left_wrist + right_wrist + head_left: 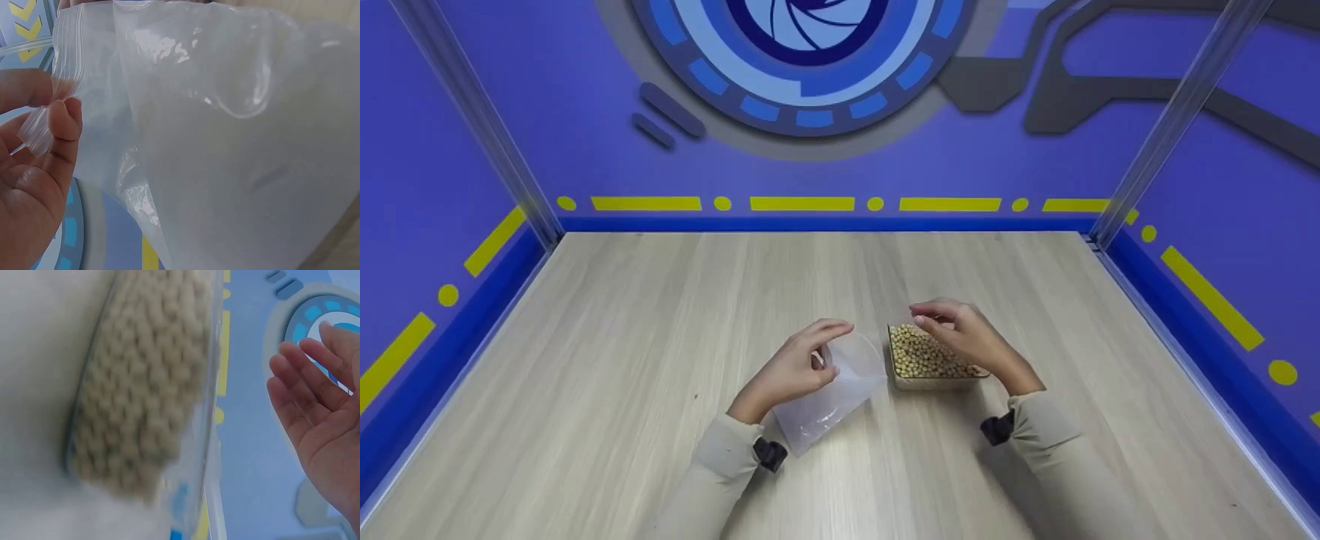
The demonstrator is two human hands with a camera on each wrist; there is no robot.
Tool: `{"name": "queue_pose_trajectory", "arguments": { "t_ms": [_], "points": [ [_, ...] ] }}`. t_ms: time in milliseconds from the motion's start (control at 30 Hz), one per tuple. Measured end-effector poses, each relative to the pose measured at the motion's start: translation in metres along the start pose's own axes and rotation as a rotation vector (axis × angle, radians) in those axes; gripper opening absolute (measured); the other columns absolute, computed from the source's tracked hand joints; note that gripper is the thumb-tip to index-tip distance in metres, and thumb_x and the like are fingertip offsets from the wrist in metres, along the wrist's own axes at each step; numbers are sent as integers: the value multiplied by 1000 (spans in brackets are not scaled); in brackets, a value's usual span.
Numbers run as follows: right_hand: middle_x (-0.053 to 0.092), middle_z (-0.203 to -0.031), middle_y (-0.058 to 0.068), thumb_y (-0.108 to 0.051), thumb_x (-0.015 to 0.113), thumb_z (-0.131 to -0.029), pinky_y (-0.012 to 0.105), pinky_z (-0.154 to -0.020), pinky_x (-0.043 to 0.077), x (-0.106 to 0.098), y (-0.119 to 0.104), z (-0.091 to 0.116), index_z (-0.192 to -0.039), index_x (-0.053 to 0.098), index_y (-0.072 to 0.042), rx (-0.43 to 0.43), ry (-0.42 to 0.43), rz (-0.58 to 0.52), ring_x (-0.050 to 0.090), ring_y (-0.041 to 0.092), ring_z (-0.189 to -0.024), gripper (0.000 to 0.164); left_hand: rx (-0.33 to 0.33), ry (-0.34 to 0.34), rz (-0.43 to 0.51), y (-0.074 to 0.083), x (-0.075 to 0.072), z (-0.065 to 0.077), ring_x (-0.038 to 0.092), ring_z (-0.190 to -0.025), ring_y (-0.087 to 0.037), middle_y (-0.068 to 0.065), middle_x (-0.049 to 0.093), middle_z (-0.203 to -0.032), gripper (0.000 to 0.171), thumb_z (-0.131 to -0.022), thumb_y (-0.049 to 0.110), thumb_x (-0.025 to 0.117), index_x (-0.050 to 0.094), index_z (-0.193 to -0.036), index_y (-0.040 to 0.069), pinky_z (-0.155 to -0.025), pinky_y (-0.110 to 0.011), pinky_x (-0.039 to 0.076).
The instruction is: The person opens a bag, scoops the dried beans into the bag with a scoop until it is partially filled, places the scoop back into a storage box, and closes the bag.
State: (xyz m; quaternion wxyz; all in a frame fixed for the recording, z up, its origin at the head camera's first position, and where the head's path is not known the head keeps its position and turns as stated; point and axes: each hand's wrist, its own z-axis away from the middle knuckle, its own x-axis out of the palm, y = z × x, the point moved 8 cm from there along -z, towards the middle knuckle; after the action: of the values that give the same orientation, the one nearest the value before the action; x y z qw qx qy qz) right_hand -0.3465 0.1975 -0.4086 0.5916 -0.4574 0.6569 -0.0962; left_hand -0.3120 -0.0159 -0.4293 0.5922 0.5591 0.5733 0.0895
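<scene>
We see a clear plastic zip bag (834, 390), empty as far as we can tell, lying slanted with its lower corner near the left sleeve and its mouth raised toward the container. Its ribbed zip strip is pinched between thumb and fingertip of the left hand (795, 367), and the film is creased and glossy. Just beside it to the right sits a small clear rectangular container (928, 360), upright on the worktop and filled nearly to the rim with small round beige beans.

bag (832, 394) left of container (934, 381), beans (924, 354) inside
</scene>
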Motion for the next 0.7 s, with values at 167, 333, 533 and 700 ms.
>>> {"name": "queue_pose_trajectory", "arguments": {
  "t_ms": [167, 333, 533, 700],
  "points": [
    [68, -116, 11, -17, 59, -96, 45, -91, 51, -13, 8, 6, -120, 66, -5, -19, -27, 103, 64, 26, -104, 28, -3, -5, -13, 1, -2, 1, 48, -74, -6, -13, 49, -140, 58, -81, -9, 59, 50, -138, 1, -65, -17, 45],
    [69, -110, 10, -14, 62, -93, 46, -88, 51, -24, 17, 13, -117, 68, -3, -53, -48, 204, 63, 26, -99, 27, -16, -21, -14, 1, -3, 2, 50, -75, -6, -13, 47, -143, 57, -83, -8, 59, 49, -139, 1, -68, -19, 48],
    [66, -109, 14, -12, 63, -92, 47, -85, 51, -32, 31, 24, -118, 66, -1, -58, -81, 316, 61, 30, -100, 28, -18, -28, -7, 0, -3, 2, 50, -77, -7, -15, 46, -144, 58, -83, -8, 59, 49, -139, 0, -70, -20, 49],
    [62, -109, 16, -13, 63, -92, 47, -84, 51, -38, 43, 33, -121, 63, 2, -14, -149, 351, 61, 31, -100, 33, -18, -24, -17, -1, -4, 3, 51, -78, -8, -14, 46, -144, 58, -83, -8, 60, 49, -139, 0, -71, -20, 49]
  ]
}}
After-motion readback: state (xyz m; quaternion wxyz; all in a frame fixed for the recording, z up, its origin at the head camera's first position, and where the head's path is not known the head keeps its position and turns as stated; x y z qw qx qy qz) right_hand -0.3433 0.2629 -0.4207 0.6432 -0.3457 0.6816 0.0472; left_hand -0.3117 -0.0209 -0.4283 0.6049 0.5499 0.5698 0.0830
